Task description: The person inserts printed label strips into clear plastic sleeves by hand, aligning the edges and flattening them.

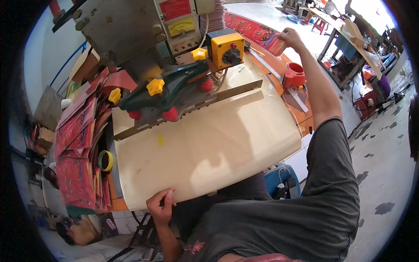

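Here, a big cream sheet (205, 153) fills the middle. Red printed sheets (248, 29) lie toward the upper right; the right hand (290, 40) touches their end, pinch unclear. Lower left, the left hand (161, 207) is loosely open.

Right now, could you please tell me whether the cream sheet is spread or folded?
Spread: the cream sheet lies broadly open, its near edge close to the left hand.

Through my feed I see a workshop: a heavy machine (118, 26) with yellow knobs (155, 87), stacked red printed sheets (251, 30), a patchy floor (375, 174).
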Demonstrator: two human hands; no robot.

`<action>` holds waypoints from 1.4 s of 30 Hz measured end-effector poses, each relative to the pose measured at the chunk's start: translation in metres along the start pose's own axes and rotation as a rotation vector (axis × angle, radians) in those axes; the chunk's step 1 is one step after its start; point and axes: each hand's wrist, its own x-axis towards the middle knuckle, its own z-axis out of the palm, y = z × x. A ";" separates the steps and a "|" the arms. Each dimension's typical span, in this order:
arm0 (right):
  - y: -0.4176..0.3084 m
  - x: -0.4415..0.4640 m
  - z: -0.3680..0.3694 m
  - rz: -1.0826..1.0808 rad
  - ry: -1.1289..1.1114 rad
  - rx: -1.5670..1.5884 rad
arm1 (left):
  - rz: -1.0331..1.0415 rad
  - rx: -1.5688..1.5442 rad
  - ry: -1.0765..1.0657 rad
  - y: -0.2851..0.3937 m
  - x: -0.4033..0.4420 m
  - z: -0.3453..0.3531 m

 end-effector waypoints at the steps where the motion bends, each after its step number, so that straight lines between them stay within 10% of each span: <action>1: -0.004 -0.003 -0.008 -0.007 -0.002 -0.004 | -0.010 -0.009 0.001 -0.001 0.000 0.000; 7: -0.014 -0.049 -0.073 0.329 -0.001 0.652 | -0.019 -0.029 -0.014 -0.003 0.000 -0.001; 15: -0.058 -0.245 -0.098 0.091 0.472 0.707 | -0.134 -0.031 -0.019 0.027 0.019 0.017; 21: -0.138 -0.380 -0.053 0.217 0.592 1.222 | -0.015 -0.201 -0.479 0.068 0.058 0.073; 33: -0.242 -0.518 0.040 0.388 -0.137 1.870 | -0.008 -0.523 -0.821 0.131 0.072 0.104; 42: -0.232 -0.545 0.065 0.158 -0.932 1.411 | -0.143 -0.232 -0.626 0.099 0.049 0.017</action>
